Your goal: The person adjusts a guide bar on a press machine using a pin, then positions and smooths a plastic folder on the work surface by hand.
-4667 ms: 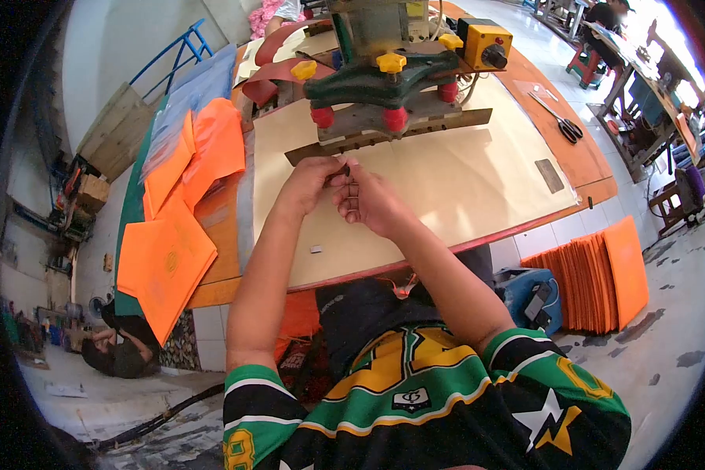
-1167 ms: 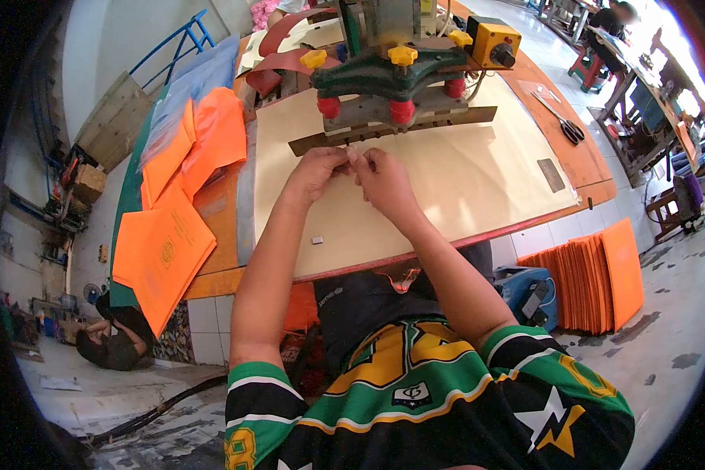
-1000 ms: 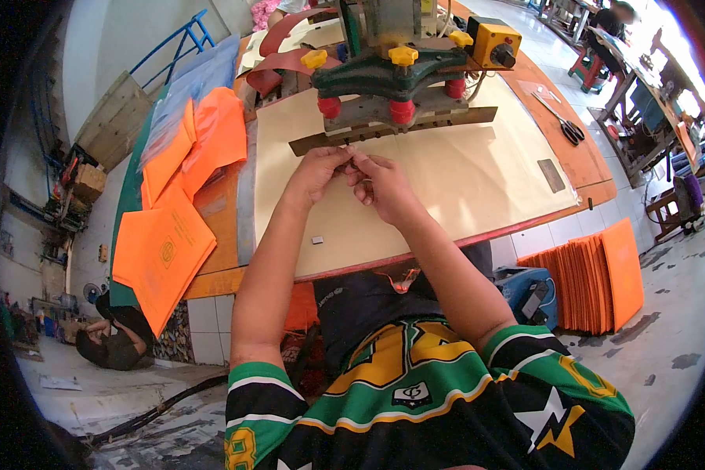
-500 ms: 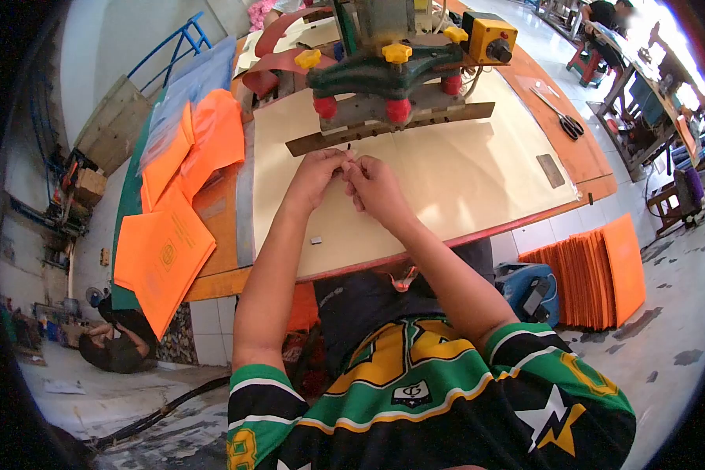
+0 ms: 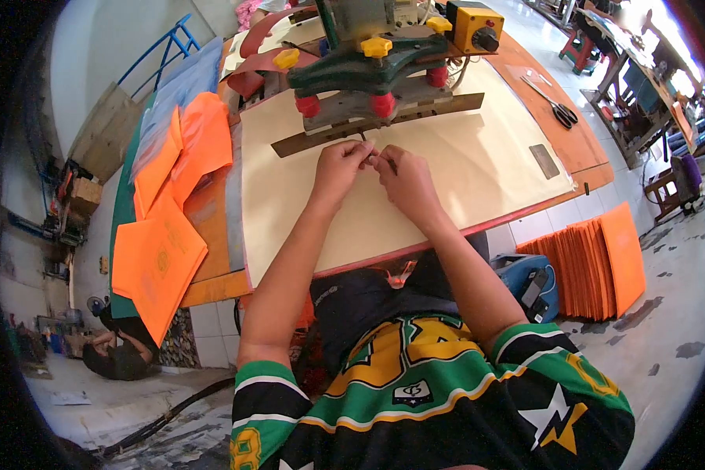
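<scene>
My left hand (image 5: 343,168) is closed in a pinch, with a small dark tip showing above its fingers. Close beside it, my right hand (image 5: 409,182) is also closed, its fingertips meeting those of the left. What they grip is too small and covered to name. Both hands are over a cream sheet (image 5: 305,188) on the table, just in front of a long metal bar (image 5: 299,143). That bar sits under the head of a green press (image 5: 384,66) with yellow knobs and red feet.
Orange printed bags (image 5: 160,251) lie at the left beside clear plastic. Scissors (image 5: 562,114) and a flat metal plate (image 5: 544,161) are on the right. A yellow control box (image 5: 475,30) adjoins the press. A stack of orange bags (image 5: 580,270) stands at lower right. A person (image 5: 117,356) is at far left.
Both hands have shifted right along the bar, and their fingers are slightly less overlapped. A small pale piece on the sheet is now out of sight near my left forearm. The view has moved slightly.
</scene>
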`<state>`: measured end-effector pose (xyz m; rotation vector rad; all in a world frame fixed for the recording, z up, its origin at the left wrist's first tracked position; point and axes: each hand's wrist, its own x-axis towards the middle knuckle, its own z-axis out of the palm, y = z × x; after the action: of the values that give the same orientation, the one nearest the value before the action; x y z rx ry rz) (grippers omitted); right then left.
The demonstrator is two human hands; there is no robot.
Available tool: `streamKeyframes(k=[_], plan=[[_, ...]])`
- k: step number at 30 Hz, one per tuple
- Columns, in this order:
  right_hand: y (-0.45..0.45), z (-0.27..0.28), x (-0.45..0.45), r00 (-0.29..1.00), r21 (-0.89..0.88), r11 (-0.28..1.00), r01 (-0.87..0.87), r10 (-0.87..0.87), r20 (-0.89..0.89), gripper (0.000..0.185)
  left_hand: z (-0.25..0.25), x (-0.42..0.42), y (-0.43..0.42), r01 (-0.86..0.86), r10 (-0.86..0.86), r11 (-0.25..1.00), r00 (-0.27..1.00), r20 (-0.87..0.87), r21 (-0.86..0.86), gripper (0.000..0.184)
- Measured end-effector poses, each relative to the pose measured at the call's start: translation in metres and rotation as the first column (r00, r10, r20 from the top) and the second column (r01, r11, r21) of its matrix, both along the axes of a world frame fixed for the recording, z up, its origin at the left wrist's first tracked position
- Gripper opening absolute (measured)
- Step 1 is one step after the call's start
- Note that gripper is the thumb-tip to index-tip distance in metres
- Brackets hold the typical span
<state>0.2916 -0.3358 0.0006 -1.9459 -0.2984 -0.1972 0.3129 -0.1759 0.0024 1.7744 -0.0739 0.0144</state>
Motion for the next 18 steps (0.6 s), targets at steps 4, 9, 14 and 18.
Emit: streamKeyframes(k=[4,9,14,18], plan=[[0.002,-0.005,0.003,0.999,0.000,1.000,0.011,-0.011,0.034,0.024,-0.003,0.005,0.001,-0.028,0.029,0.999,0.999,-0.025,0.023,0.032],[0.003,0.010,-0.001,0.999,-0.037,0.999,0.018,-0.016,0.031,0.025,-0.004,0.009,0.007,0.033,-0.037,0.997,0.998,-0.049,-0.071,0.031],[0.016,0.021,-0.003,0.965,0.368,0.927,-0.070,0.156,-0.210,0.030,0.009,0.005,0.011,-0.058,0.024,0.986,0.977,-0.211,-0.159,0.028],[0.022,0.024,-0.005,0.972,0.382,0.923,-0.041,0.125,-0.198,0.028,0.001,0.005,0.017,0.010,-0.104,0.919,0.971,-0.217,-0.395,0.028]])
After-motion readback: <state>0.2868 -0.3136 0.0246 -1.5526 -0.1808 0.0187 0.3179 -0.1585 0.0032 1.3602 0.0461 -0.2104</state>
